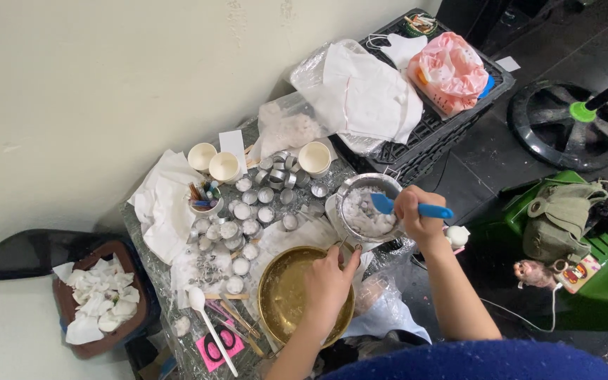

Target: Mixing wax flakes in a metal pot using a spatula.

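From the head camera, we see our right hand (pixel 420 214) closed around the handle of a blue spatula (pixel 406 207), whose blade dips into a metal sieve (pixel 369 184) full of white wax lumps at about 1 o'clock on the table (pixel 150 271). Our left hand (pixel 328 281) is curled over the far rim of a gold pot (pixel 284 292) at 6 o'clock, and it looks like it pinches the rim, though we cannot be sure. We think the work is partway along: the gold pot looks almost bare inside, and the sieve is still full. Many small tin cups (pixel 248 211) sit at 11 o'clock; some hold white wax and some look unfilled. We count about twenty-five of them, but they crowd together, so we cannot count them exactly. We count three paper cups (pixel 224 167) plus one more holding pens, one white spoon (pixel 209 324) at 8 o'clock, one sieve, one gold pot and one spatula. A brown bin (pixel 107 299) of white scraps stands at 9 o'clock.
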